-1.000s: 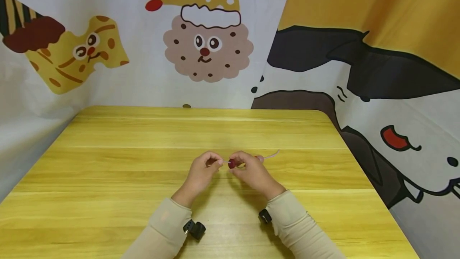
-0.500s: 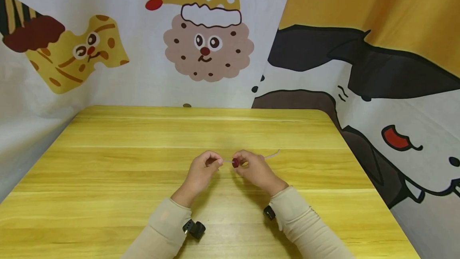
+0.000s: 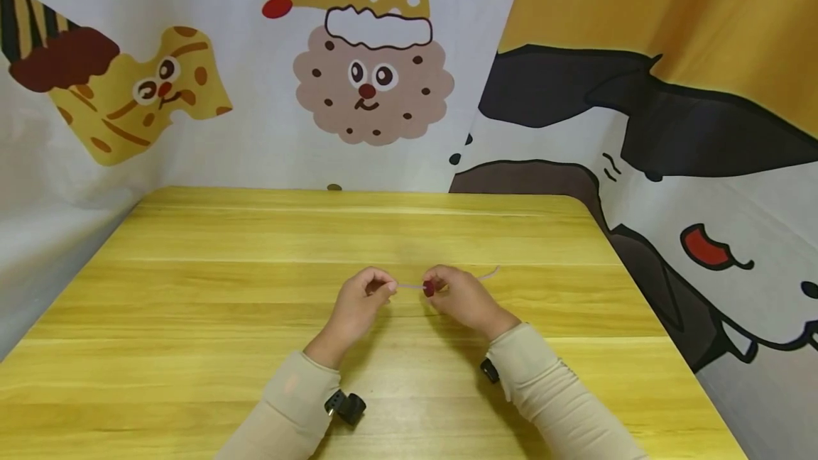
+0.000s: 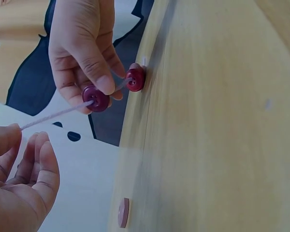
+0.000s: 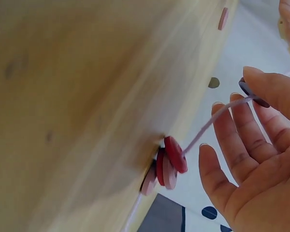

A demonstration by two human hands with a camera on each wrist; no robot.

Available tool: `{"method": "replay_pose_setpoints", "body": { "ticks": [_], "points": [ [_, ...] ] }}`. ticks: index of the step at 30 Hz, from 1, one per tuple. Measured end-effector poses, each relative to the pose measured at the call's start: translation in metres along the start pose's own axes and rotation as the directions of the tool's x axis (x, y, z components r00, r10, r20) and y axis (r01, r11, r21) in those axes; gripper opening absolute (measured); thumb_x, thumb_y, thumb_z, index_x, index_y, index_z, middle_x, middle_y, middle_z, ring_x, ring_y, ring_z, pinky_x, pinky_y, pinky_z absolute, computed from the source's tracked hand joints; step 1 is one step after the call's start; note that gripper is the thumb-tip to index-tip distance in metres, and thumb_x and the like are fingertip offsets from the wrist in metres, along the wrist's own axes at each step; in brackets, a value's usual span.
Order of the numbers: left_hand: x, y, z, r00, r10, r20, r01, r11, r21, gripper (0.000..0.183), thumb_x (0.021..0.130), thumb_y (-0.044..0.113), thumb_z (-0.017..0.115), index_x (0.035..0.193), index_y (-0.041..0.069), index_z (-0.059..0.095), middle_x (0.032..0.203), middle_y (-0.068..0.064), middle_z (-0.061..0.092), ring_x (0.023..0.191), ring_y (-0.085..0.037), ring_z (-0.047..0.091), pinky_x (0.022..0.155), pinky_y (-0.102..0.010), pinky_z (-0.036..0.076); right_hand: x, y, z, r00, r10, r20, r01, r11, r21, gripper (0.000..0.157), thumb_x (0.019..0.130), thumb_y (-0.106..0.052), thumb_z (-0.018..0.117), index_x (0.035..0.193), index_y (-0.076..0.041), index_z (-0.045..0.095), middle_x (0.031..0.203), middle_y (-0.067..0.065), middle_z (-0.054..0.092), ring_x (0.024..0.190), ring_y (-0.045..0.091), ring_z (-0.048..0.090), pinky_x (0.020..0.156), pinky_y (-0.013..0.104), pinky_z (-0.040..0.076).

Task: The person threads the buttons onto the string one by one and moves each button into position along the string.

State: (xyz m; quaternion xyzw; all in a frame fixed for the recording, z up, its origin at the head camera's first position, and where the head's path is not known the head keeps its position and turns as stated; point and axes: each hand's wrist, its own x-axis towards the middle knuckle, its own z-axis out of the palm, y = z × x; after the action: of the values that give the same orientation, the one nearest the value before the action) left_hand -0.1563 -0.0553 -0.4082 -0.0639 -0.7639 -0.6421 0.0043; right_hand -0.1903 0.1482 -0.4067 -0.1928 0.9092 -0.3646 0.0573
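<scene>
My left hand (image 3: 358,300) pinches the end of a pale lilac string (image 3: 410,287) between thumb and forefinger. Opposite it, my right hand (image 3: 465,297) holds a dark red button (image 4: 95,98) by thumb and fingertips. The string passes through this button and runs taut to the left hand. Further along the same string, in the right wrist view, a bright red button (image 5: 175,153) leans against several red and pink buttons (image 5: 150,180) at the tabletop. From the head view these are hidden behind the right hand.
A loose pink button (image 4: 123,212) stands apart on the wooden table (image 3: 255,233), seen in both wrist views. The string's far tail (image 3: 490,273) extends beyond the right hand. Behind the table hangs a cartoon-printed curtain (image 3: 255,155).
My right hand has moved right with the dark red button, sliding it along the string away from the left hand. More string shows between the hands. The left hand has stayed in place.
</scene>
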Motion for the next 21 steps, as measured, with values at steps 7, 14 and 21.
{"method": "replay_pose_setpoints", "body": {
  "ticks": [7,14,21],
  "points": [
    [-0.001,-0.001,0.000,1.000,-0.003,-0.005,0.003,1.000,-0.015,0.011,0.095,0.008,0.061,0.098,-0.002,0.062,0.091,-0.012,0.063,0.086,-0.032,0.058,0.075,-0.042,0.052,0.002,0.006,-0.008,1.000,-0.016,0.027,0.018,0.998,-0.063,0.024,0.083,-0.002,0.073,0.105,-0.006,0.065,0.096,0.001,0.066,0.093,0.019,0.062,0.083,0.038,0.051],
    [-0.002,0.001,-0.001,1.000,0.003,0.014,-0.003,1.000,-0.008,0.011,0.096,0.009,0.060,0.099,-0.001,0.062,0.093,-0.012,0.063,0.087,-0.032,0.059,0.078,-0.046,0.052,0.002,0.012,-0.015,0.998,-0.014,0.062,0.018,0.997,-0.077,0.026,0.084,-0.001,0.071,0.109,-0.004,0.064,0.096,0.002,0.066,0.092,0.019,0.063,0.080,0.037,0.052],
    [-0.002,0.000,-0.002,1.000,0.001,0.026,-0.001,1.000,-0.008,0.012,0.096,0.010,0.059,0.100,-0.001,0.062,0.094,-0.012,0.063,0.091,-0.035,0.059,0.082,-0.049,0.051,0.002,0.020,-0.019,0.996,-0.030,0.081,0.039,0.994,-0.106,0.024,0.084,0.002,0.071,0.107,-0.004,0.064,0.096,0.002,0.067,0.092,0.020,0.063,0.081,0.037,0.052]
  ]
}}
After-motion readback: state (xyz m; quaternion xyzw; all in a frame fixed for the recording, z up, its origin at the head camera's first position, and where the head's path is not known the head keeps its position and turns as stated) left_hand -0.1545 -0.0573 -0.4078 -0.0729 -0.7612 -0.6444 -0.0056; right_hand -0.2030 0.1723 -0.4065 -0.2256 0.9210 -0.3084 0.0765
